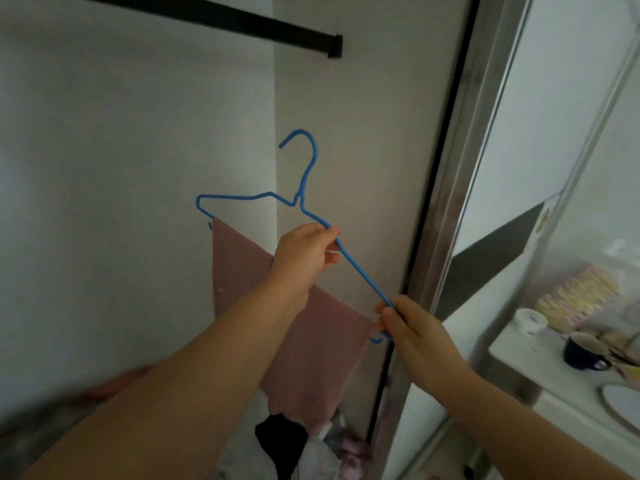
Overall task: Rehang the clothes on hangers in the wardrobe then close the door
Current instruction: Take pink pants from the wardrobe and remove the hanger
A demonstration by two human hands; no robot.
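Observation:
A blue wire hanger [304, 174] is held up tilted inside the white wardrobe, its hook pointing up and left. A dusty pink cloth [311, 341] drapes over its lower bar. My left hand [304, 254] grips the hanger's right shoulder wire near the neck. My right hand [412, 323] pinches the hanger's lower right corner. The black hanging rail [242, 20] runs across the top, well above the hook, with nothing on it. The wardrobe door's metal frame [460, 188] stands to the right.
A heap of loose clothes [298, 445], black, white and pink, lies at the wardrobe's bottom. Right of the door frame, a white counter [540, 362] carries a dark blue mug [581, 351], a white jar and a plate.

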